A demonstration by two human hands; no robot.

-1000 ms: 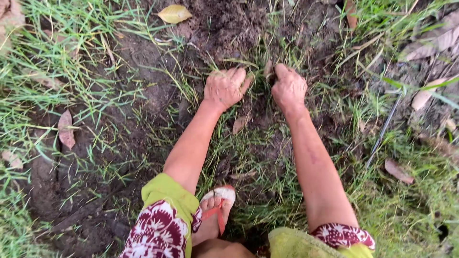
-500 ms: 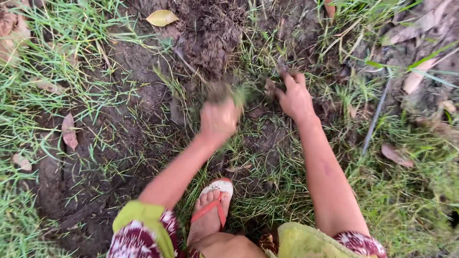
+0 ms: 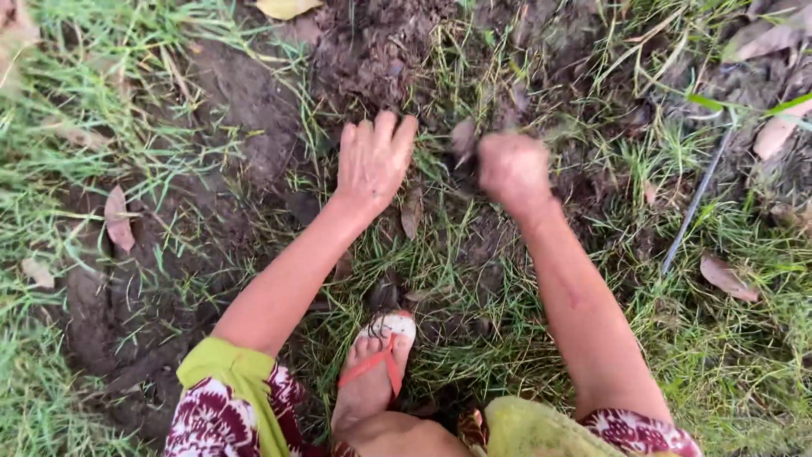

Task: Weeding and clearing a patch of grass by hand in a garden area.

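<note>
Right hand motion-blurred; fingers cannot be told apart, nor whether it is closed on anything. Small dark lump just at its 9 o'clock also smeared, kind unclear. Left hand palm-down; whatever lies under it is hidden. Yellow leaf at 12 o'clock cut by the top edge. Patterned sleeves and yellow-green cloth cut by the bottom edge. Sandalled foot: heel hidden behind the knee. Thin dark rod at 3 o'clock, ends lost in grass.
</note>
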